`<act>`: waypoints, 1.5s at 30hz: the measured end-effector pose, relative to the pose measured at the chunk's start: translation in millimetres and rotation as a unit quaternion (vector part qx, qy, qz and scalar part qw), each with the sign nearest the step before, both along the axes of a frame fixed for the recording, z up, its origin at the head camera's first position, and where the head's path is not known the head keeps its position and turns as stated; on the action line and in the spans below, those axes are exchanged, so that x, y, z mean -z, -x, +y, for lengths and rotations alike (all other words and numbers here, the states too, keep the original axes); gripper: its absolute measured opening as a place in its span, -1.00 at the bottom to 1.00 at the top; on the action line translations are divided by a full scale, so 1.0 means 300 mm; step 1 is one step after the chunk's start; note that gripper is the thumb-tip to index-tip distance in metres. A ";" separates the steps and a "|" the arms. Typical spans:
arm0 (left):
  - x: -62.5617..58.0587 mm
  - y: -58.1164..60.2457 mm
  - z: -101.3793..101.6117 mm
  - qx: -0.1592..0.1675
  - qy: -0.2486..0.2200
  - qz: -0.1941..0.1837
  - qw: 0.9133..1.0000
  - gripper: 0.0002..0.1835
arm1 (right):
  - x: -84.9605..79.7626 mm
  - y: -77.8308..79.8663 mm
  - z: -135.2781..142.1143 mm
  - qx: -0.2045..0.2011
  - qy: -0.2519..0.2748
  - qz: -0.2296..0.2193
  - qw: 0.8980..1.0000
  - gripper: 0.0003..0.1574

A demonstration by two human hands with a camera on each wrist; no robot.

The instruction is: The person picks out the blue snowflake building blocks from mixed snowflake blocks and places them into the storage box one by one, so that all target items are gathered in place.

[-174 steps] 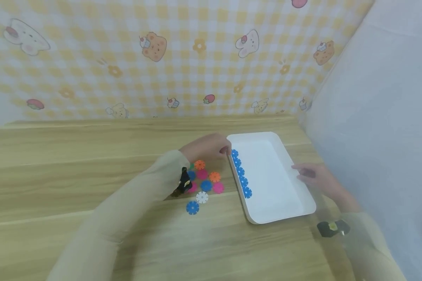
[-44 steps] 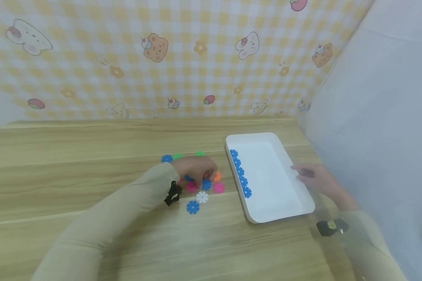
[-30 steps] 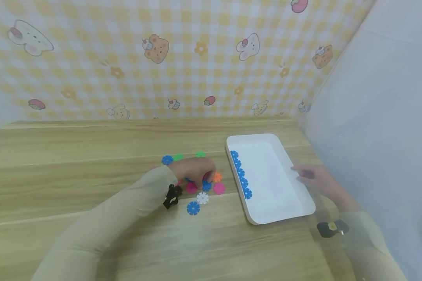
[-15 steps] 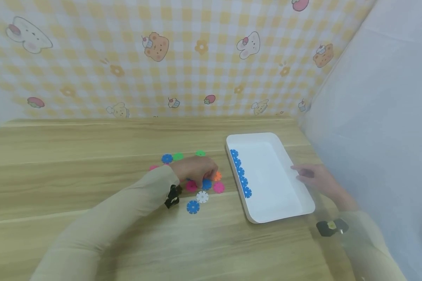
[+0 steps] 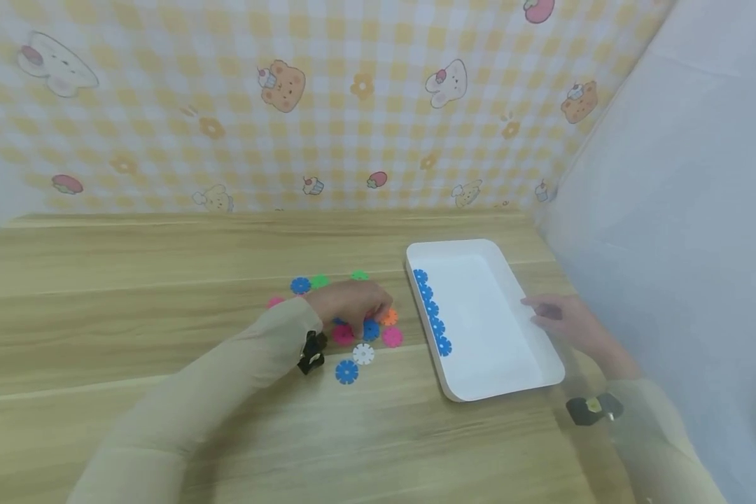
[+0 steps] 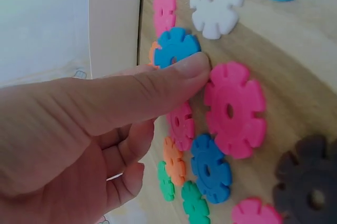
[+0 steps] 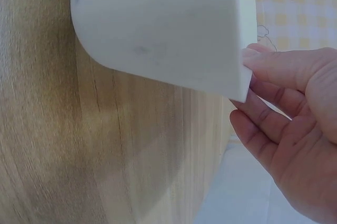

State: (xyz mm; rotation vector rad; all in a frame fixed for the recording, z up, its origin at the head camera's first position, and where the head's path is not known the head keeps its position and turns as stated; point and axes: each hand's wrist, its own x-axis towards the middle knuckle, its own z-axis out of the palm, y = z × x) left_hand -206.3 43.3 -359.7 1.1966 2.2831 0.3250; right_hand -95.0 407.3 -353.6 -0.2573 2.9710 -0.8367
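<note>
Just beside left fingers (image 6: 188, 70), notched pink disc (image 6: 245, 113), near round-cornered white tray (image 5: 491, 322).

- Big pink disc (image 6: 246, 100), notched all round (a hole shows at its middle).
- Left hand (image 6: 89, 124): thumb tip just left of the big pink disc, partly covering a blue disc (image 6: 176, 42).
- Above the big pink disc, a white disc (image 6: 226, 6); at its lower right, a dark disc (image 6: 295, 174).

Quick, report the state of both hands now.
Left hand: at a blue disc; whether it grips it cannot be told.
Right hand: closed, pinching the white tray by its rim.
</note>
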 end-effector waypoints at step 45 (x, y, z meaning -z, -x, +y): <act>0.013 -0.032 0.362 0.036 -0.186 -0.083 0.978 -0.92 | 0.006 -0.001 0.016 -0.005 0.010 0.010 1.000 -0.63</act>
